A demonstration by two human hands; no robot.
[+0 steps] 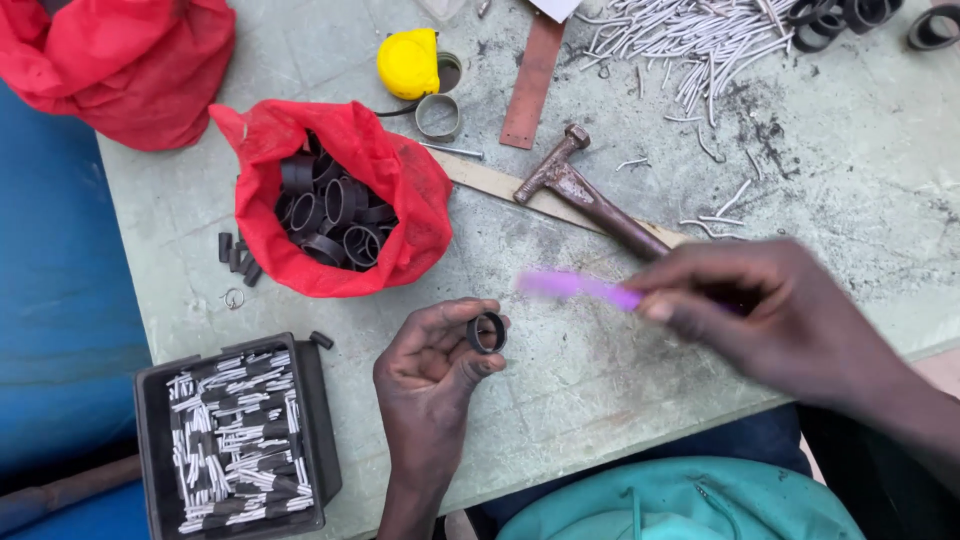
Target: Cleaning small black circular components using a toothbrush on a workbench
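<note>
My left hand (432, 375) pinches a small black ring (487, 332) between thumb and fingertips, held upright over the pale green table (600, 370). To its right, my right hand (770, 315) grips a purple stick-like tool (580, 288), blurred, its tip pointing left toward the ring but apart from it. A red bag (400, 190) full of similar black rings (335, 215) lies open just above my left hand.
A rusty hammer (590, 195) rests on a wooden strip. A black box (235, 440) of short black-and-white pieces sits at the front left. Pale thin rods (690, 40) pile at the back, near a yellow tape measure (408, 63). Another red bag (120, 60) lies at back left.
</note>
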